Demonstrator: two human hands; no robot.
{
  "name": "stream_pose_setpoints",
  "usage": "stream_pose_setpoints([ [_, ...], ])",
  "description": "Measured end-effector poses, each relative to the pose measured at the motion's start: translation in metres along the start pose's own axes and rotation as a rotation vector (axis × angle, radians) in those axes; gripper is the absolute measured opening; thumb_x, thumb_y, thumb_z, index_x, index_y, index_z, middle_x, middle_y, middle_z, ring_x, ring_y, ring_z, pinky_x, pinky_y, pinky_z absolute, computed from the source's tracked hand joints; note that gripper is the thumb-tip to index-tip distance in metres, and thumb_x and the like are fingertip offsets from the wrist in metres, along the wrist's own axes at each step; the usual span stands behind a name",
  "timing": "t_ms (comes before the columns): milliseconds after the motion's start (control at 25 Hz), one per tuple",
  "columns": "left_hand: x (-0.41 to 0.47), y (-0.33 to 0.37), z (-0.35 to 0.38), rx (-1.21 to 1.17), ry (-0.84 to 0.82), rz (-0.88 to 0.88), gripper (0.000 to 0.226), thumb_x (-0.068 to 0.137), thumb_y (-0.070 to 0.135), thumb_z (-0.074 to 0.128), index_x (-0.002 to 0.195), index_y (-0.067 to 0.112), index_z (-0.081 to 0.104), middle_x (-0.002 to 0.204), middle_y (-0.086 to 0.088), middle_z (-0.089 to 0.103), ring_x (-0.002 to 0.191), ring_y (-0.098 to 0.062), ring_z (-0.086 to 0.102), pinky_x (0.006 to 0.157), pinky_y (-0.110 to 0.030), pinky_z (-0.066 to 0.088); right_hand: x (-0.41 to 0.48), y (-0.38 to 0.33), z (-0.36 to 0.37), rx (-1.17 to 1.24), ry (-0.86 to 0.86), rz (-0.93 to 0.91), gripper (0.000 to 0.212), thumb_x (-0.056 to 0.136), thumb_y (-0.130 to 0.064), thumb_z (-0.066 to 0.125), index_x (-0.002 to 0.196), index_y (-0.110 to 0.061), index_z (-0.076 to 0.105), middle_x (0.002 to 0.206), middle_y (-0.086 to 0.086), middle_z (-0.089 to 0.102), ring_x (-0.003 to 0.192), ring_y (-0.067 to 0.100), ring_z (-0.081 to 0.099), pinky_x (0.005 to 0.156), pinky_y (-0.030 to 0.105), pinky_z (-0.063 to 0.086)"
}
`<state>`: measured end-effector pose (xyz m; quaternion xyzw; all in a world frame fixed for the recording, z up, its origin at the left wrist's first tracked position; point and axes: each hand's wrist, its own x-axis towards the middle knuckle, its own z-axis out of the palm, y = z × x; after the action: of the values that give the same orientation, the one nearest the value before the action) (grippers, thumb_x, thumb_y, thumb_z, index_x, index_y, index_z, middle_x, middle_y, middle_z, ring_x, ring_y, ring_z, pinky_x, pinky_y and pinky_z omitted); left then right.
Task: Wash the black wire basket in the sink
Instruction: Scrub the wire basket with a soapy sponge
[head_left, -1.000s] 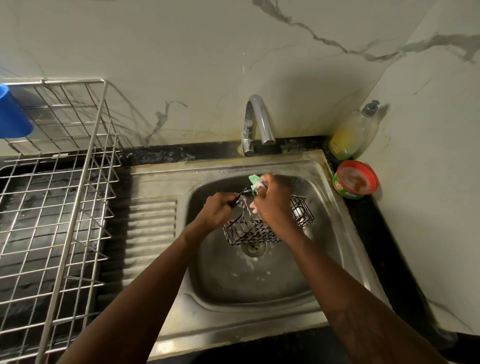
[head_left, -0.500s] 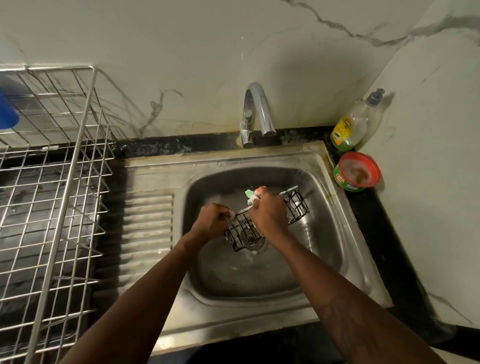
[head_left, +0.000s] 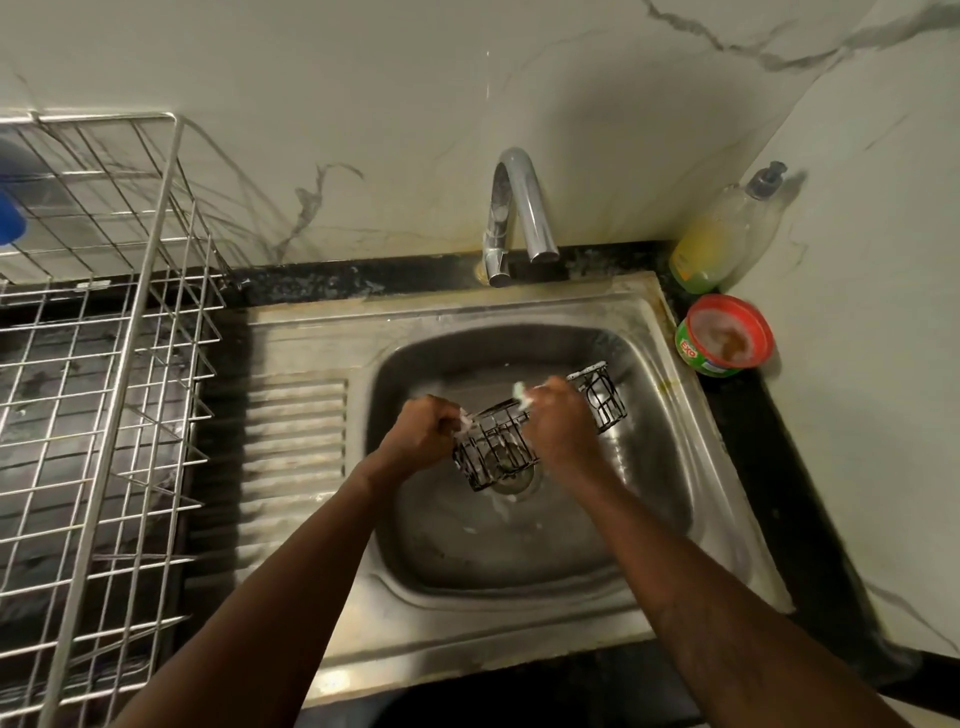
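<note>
1. Your left hand (head_left: 421, 434) grips the left end of the black wire basket (head_left: 485, 457), held low inside the sink (head_left: 519, 561) over the drain (head_left: 519, 486).
2. Your right hand (head_left: 558, 421) curls round a pale scrub pad (head_left: 519, 391), pressing it against the basket's rim.
3. Foam clings to the wires, so scrubbing looks about midway.
4. Rinsing seems left to do: the tap (head_left: 535, 218) shows no water.
</note>
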<state>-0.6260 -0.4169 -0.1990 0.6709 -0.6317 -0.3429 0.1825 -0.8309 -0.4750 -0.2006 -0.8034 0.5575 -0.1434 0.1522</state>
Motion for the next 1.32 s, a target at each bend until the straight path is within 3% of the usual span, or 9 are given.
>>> stream_pose_setpoints([
  [80, 0.002, 0.005, 0.0, -0.024, 0.021, -0.007, 0.035, 0.07, 0.019, 0.045, 0.076, 0.0, 0.075, 0.081, -0.013, 0.075, 0.075, -0.021, 0.065, 0.07, -0.027, 0.048, 0.014, 0.033, -0.017, -0.026, 0.046, 0.206, 0.033, 0.076, 0.005, 0.069, 0.107, -0.002, 0.076, 0.1, 0.018, 0.069, 0.085, 0.03, 0.065, 0.073, 0.028, 0.049],
  [160, 0.005, 0.007, 0.0, -0.027, 0.017, -0.026, 0.036, 0.072, 0.021, 0.046, 0.077, 0.0, 0.075, 0.082, -0.013, 0.075, 0.077, -0.024, 0.068, 0.073, -0.029, 0.051, 0.016, 0.04, -0.022, -0.044, 0.055, 0.284, 0.035, 0.074, 0.003, 0.068, 0.108, -0.003, 0.076, 0.101, 0.019, 0.07, 0.091, 0.036, 0.067, 0.078, 0.034, 0.052],
  [360, 0.009, 0.007, -0.002, 0.056, -0.003, -0.062, 0.014, 0.083, 0.001, 0.063, 0.082, 0.003, 0.077, 0.088, -0.012, 0.076, 0.087, -0.026, 0.07, 0.081, -0.034, 0.054, -0.028, -0.025, 0.014, 0.031, -0.08, -0.036, 0.033, 0.065, 0.007, 0.068, 0.097, -0.002, 0.075, 0.089, 0.013, 0.066, 0.074, 0.029, 0.065, 0.067, 0.035, 0.058],
  [480, 0.008, 0.009, -0.002, 0.066, -0.022, -0.074, 0.017, 0.08, 0.005, 0.061, 0.083, 0.006, 0.078, 0.087, -0.009, 0.076, 0.085, -0.026, 0.07, 0.08, -0.035, 0.055, -0.037, -0.038, 0.024, 0.051, -0.116, -0.106, 0.032, 0.072, 0.008, 0.065, 0.101, -0.004, 0.074, 0.091, 0.011, 0.067, 0.079, 0.029, 0.066, 0.068, 0.037, 0.057],
  [640, 0.006, 0.008, -0.003, 0.043, -0.017, -0.066, 0.02, 0.079, 0.012, 0.058, 0.082, 0.007, 0.077, 0.086, -0.008, 0.076, 0.085, -0.024, 0.07, 0.082, -0.037, 0.056, -0.035, -0.023, 0.024, 0.062, -0.127, -0.124, 0.058, 0.078, 0.01, 0.062, 0.134, -0.006, 0.062, 0.109, 0.011, 0.063, 0.095, 0.027, 0.062, 0.083, 0.038, 0.056],
  [760, 0.008, 0.007, -0.001, 0.033, 0.003, -0.084, 0.016, 0.086, 0.004, 0.065, 0.09, 0.007, 0.08, 0.095, -0.005, 0.077, 0.091, -0.016, 0.069, 0.085, -0.026, 0.052, -0.033, -0.009, 0.013, 0.029, -0.139, -0.09, 0.069, 0.082, 0.008, 0.061, 0.148, -0.01, 0.05, 0.109, 0.009, 0.056, 0.089, 0.021, 0.055, 0.075, 0.028, 0.047],
  [1000, 0.008, 0.006, 0.0, 0.038, 0.015, -0.077, 0.016, 0.088, 0.004, 0.064, 0.091, 0.005, 0.08, 0.1, -0.006, 0.077, 0.096, -0.018, 0.07, 0.081, -0.021, 0.047, -0.031, -0.003, 0.004, 0.067, -0.122, -0.087, 0.047, 0.082, 0.009, 0.062, 0.126, -0.004, 0.069, 0.104, 0.01, 0.063, 0.075, 0.012, 0.051, 0.065, 0.018, 0.043],
  [1120, 0.007, 0.008, 0.0, 0.041, 0.016, -0.07, 0.016, 0.088, 0.002, 0.063, 0.089, 0.004, 0.079, 0.1, -0.007, 0.077, 0.096, -0.017, 0.07, 0.081, -0.023, 0.048, -0.033, -0.008, 0.007, 0.109, -0.106, -0.119, 0.038, 0.081, 0.009, 0.064, 0.115, -0.002, 0.074, 0.108, 0.011, 0.067, 0.086, 0.02, 0.065, 0.078, 0.025, 0.056],
  [1320, 0.006, 0.01, 0.0, 0.039, 0.017, -0.099, 0.016, 0.088, 0.002, 0.063, 0.089, 0.006, 0.079, 0.099, -0.007, 0.077, 0.094, -0.019, 0.069, 0.08, -0.021, 0.047, -0.037, -0.013, 0.008, 0.098, -0.06, -0.137, 0.021, 0.083, -0.009, 0.066, 0.099, 0.001, 0.077, 0.102, 0.014, 0.07, 0.094, 0.024, 0.067, 0.089, 0.032, 0.057],
])
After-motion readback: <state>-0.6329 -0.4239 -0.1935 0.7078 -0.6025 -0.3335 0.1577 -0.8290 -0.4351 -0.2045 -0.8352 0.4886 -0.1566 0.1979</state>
